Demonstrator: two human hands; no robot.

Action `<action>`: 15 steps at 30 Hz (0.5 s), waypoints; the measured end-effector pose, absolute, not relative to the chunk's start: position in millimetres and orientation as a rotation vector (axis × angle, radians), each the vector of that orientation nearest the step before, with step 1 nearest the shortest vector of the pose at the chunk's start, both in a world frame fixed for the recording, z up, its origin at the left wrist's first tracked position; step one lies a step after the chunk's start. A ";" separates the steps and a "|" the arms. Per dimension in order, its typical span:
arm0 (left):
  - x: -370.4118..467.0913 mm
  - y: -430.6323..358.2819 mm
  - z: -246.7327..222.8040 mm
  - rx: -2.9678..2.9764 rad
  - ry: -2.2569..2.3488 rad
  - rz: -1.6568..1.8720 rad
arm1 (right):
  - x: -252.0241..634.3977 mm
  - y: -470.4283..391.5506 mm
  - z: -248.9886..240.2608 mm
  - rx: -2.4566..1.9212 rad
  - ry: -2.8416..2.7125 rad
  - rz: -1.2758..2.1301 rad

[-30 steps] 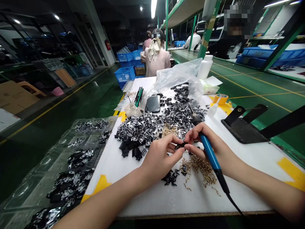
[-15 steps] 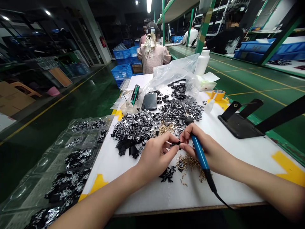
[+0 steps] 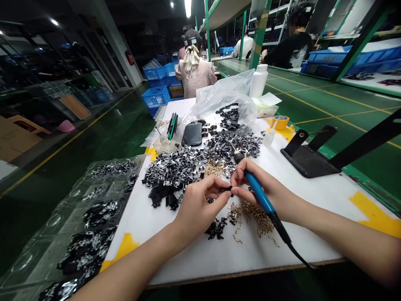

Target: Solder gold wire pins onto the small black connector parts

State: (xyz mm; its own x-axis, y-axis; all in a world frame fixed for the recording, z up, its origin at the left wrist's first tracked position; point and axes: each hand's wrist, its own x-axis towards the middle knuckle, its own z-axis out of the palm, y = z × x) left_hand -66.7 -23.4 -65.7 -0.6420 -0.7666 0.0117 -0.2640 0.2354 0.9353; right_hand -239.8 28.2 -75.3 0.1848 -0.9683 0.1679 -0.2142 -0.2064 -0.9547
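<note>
My left hand [image 3: 200,200] pinches a small black part [image 3: 226,190] between thumb and fingers. The fingertips of my right hand [image 3: 260,184] meet the same part from the right. A blue soldering iron [image 3: 259,191] also rests in my right hand, its metal tip pointing up and away over the pile. Below the hands lie loose gold pieces [image 3: 258,217] and a small heap of black pieces [image 3: 216,229]. Beyond them spreads a big pile of black and silver parts [image 3: 175,167], with more gold pieces [image 3: 214,168] at its near edge.
A phone [image 3: 192,134], clear plastic bag [image 3: 222,94], white bottle [image 3: 258,81] and yellow tape roll [image 3: 280,122] stand toward the back. A black metal stand [image 3: 308,161] is at right. Clear trays [image 3: 75,196] of parts lie left. A person [image 3: 196,71] sits ahead.
The whole view has shifted slightly, so most things appear a little further left. Both hands keep their hold on the small black part, and the iron stays in my right hand.
</note>
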 end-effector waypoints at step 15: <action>-67.6 -35.3 -58.2 0.955 -1.494 -2.304 | -242.9 35.8 -71.4 -1.876 1.086 -1.142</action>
